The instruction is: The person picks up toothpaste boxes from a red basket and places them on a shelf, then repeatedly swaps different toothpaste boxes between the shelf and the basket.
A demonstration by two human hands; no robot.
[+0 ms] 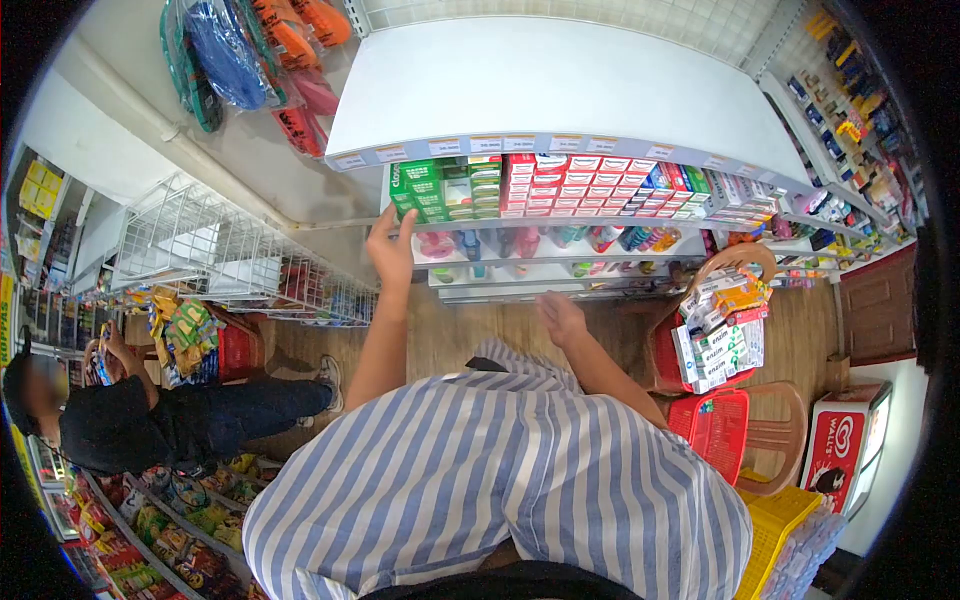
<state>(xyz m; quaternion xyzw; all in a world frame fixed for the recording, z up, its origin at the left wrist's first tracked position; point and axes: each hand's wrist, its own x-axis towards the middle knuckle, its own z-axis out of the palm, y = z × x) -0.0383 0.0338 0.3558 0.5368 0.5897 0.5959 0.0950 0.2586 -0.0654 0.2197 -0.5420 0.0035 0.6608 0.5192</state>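
Note:
My left hand (391, 252) is at the left end of a shelf, its thumb on the front of a green toothpaste box (406, 204) and its fingers round the side. More green boxes (485, 185) are stacked just right of it, and red-and-white toothpaste boxes (575, 187) fill the middle of the row. Below the shelf, in front of my body, my right hand (562, 320) hangs in the air with its fingers stretched out, holding nothing.
Above the boxes juts a white shelf (560, 85). Bottles stand on lower shelves. To the right, a red basket (710, 425) and a loaded basket with enzim boxes (715, 350) sit on chairs. At left, a person (130, 410) stands near wire racks (200, 245).

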